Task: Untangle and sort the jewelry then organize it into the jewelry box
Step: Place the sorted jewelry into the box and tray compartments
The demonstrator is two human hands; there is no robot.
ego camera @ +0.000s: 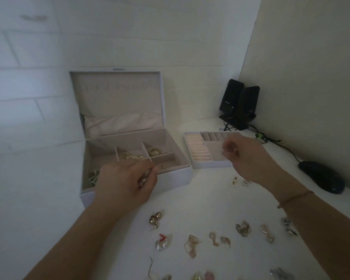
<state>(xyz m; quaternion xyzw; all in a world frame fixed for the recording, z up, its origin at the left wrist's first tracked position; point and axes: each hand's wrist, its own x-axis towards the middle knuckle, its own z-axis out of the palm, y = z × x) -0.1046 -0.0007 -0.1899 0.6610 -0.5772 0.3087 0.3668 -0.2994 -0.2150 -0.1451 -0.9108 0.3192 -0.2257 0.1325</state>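
— What does the head view show at the open jewelry box [182, 165]?

— A person's left hand [127, 183] hovers over the box's front edge, fingers curled around a small shiny piece [144, 178]; the blur hides what kind of piece it is. The lid [117, 98] stands upright behind the compartments, its pale lining showing.

— And inside the box?

— Gold pieces [132, 156] lie in a rear middle compartment, and a gold ring-shaped piece [155, 152] sits in the one just to its right. Something pale green [93, 177] shows in the front-left section, partly behind the hand.

— The other hand?

— The right hand [245, 156] is raised to the right of the box, over the removable tray [210, 164] that lies just beside it. Its fingers are curled inward and appear to pinch something tiny, though what, if anything, cannot be told. A thin bracelet [295, 199] circles that wrist.

— What remains outside the box?

— Loose earrings [242, 229] are scattered on the white table [200, 199] in front of the box, apart from one another, with a small pair [239, 181] nearer the tray. Well right of the box, two black speakers [238, 104] stand in the corner and a dark mouse [321, 178] rests near the wall.
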